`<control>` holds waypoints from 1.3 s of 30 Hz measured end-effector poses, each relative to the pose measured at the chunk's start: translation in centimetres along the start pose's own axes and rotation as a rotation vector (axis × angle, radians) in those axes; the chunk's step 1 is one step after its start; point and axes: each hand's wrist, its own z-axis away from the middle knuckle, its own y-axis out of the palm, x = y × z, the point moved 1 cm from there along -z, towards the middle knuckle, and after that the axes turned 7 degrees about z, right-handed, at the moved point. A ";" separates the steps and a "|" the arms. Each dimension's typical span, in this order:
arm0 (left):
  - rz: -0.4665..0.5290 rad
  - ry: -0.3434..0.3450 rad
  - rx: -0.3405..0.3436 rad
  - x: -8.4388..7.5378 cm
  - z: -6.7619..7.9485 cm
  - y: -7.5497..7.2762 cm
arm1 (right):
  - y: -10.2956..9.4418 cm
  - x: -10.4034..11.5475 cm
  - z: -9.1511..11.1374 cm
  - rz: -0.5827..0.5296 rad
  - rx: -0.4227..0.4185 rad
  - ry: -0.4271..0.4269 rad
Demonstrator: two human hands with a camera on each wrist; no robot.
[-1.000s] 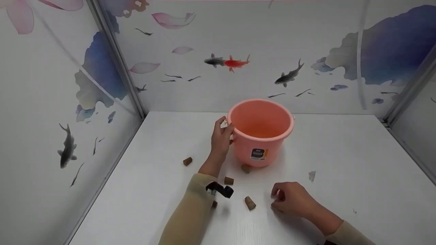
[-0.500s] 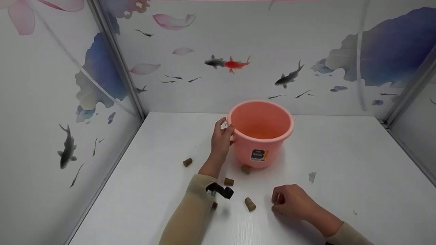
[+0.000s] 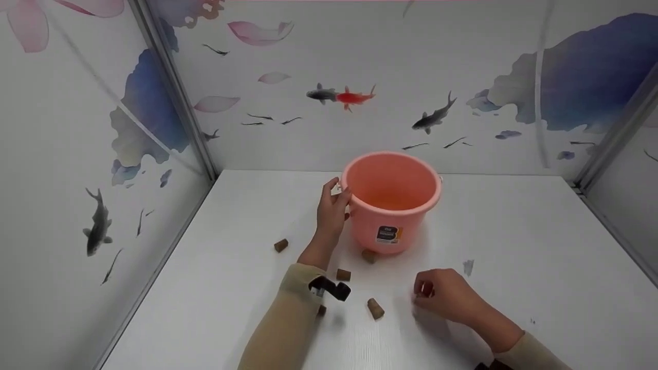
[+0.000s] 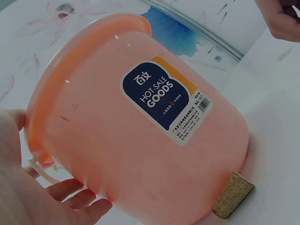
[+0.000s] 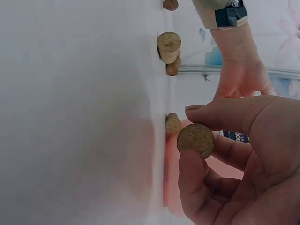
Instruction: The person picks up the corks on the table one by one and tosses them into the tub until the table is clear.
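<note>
A pink plastic bucket point(image 3: 388, 226) stands upright toward the back of the white table, a dark label on its front. My left hand point(image 3: 332, 210) grips it at the left side of its rim; in the left wrist view, the fingers curl near a white handle point(image 4: 43, 172). To the right and nearer, my right hand point(image 3: 450, 295) is above the table. The right wrist view shows it pinching a cork point(image 5: 196, 140) between thumb and fingers; in the head view that cork is hidden. One loose cork point(image 3: 369, 256) lies against the bucket's base.
Several more corks lie loose: one cork point(image 3: 375, 309) near the front, one cork point(image 3: 343, 275) behind it, one point(image 3: 280, 245) farther left, and another partly hidden by the left sleeve point(image 3: 282, 318). Printed panels point(image 3: 288, 139) close the table's back and sides.
My right hand has risen slightly, away from the front edge and a little to the right. The left hand and the bucket stay where they were.
</note>
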 end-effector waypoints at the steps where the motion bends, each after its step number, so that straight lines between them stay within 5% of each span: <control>1: 0.003 -0.001 0.000 0.0 0.0 0.0 | -0.4 0.1 0.0 -0.001 -0.007 0.010; 12: -0.023 -0.011 -0.017 0.2 -0.1 0.1 | -4.5 0.5 0.5 -0.024 -0.148 -0.015; 30: -0.001 -0.013 -0.008 0.0 -0.2 0.1 | -7.7 -0.6 1.8 -0.031 -0.329 -0.057; 39: 0.000 -0.024 -0.004 0.1 -0.3 0.0 | -9.7 -1.1 2.0 -0.051 -0.505 -0.104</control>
